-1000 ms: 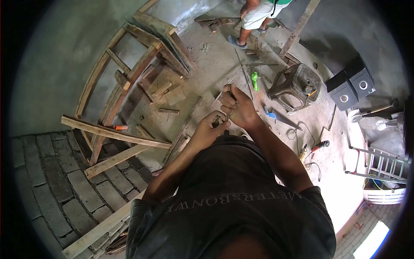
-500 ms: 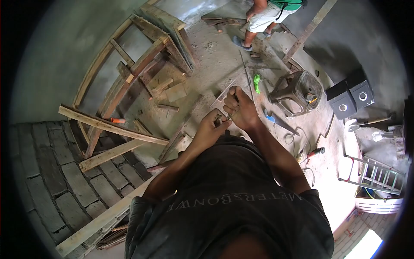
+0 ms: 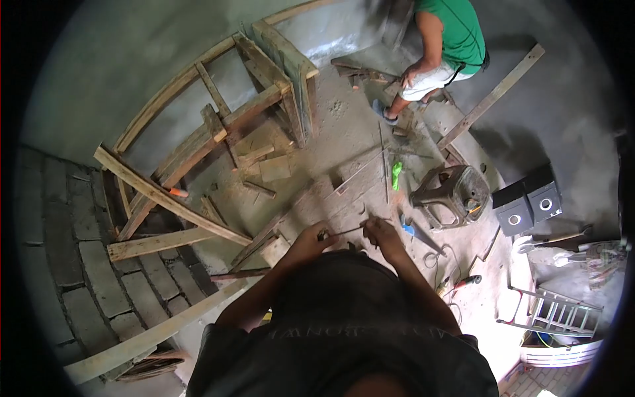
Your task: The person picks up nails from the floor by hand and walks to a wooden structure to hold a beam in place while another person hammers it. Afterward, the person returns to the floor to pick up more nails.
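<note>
A thin, dark, cord-like strip [image 3: 345,231] spans the gap between my two hands in front of my waist. My left hand [image 3: 308,245] is closed around one end, with a small yellowish bit at its fingers that I cannot make out. At the other end, the fingers of my right hand [image 3: 383,237] are pinched shut on it. Just right of that hand, a saw with a blue handle [image 3: 408,228] lies on the dusty floor.
A timber frame [image 3: 192,149] stands on the left beside a block wall [image 3: 109,278]. A person in a green shirt [image 3: 456,33] bends near the far wall. To the right are a dirty stool [image 3: 456,192], black speaker-like boxes [image 3: 529,206], a red-and-black power tool [image 3: 467,281] and a ladder [image 3: 555,311].
My hands have moved down and apart, drawing the strip out between them. The camera has tilted up, showing more of the other person.
</note>
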Demonstrator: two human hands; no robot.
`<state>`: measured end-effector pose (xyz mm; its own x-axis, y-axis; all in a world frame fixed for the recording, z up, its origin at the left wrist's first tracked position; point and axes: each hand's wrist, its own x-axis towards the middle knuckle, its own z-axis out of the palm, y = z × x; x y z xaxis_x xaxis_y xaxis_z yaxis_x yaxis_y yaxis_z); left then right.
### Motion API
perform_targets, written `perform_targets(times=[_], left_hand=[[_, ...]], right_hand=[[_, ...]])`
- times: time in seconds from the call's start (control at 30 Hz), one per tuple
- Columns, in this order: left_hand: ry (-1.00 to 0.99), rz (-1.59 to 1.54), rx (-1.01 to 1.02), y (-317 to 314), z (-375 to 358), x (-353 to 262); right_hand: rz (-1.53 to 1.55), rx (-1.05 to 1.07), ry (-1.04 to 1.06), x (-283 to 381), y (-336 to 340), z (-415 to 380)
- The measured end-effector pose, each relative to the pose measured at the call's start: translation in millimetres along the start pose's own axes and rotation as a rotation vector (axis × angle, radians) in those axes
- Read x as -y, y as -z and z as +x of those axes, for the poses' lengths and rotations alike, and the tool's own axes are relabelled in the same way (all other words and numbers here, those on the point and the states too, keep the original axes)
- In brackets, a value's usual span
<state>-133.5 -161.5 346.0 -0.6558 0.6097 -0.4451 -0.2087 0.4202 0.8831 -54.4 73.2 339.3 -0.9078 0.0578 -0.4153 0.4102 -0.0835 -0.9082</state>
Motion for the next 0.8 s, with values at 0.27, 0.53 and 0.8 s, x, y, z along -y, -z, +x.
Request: perform_targets(times=[0.27,0.53,0.8], left_hand=[[-0.106,0.208,-0.035,25,-5,28],[-0.49,0.442,0.037,37,2,64],[-0.423,0.308,0.245,48,-6,65]], right_hand=[[-0.071,0.138,-0.221,-9,-19,0],[-0.093,0.083,-0.514,-58,-25,-7],[-0.003,0.009,-0.575,-61,-44,-28]])
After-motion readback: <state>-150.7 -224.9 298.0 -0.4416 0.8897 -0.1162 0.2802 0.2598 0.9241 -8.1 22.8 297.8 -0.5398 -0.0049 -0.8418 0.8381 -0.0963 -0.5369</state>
